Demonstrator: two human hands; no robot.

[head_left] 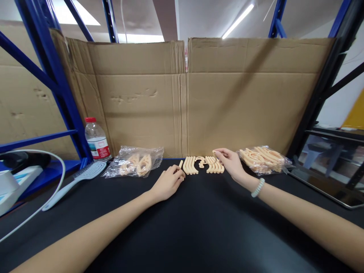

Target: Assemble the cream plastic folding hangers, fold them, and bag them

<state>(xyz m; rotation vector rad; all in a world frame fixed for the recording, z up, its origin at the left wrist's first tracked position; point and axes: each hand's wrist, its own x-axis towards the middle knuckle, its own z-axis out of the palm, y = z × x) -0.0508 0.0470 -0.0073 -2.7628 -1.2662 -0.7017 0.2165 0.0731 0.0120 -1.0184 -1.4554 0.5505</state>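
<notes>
My left hand [168, 183] rests low over the black tabletop, its fingers curled around a slim beige plastic piece [181, 164] whose end shows past the fingertips. To its right lies a row of curved beige hanger arms [190, 165], side by side. A second row of mirrored hanger arms [214, 166] lies farther right, with several beige hook-shaped pieces [201, 161] between the rows. Above the right row, my right hand [231, 163] pinches a beige piece [214, 151] between thumb and fingers; most of that piece is hidden or too small to make out.
Clear bags of beige parts lie at left [142, 163] and right [263, 159]. At the left are a water bottle [97, 140], a hairbrush [75, 182] and a power strip with a white cable [21, 185]. A dark tablet [327, 185] lies right. Cardboard [142, 98] walls the back.
</notes>
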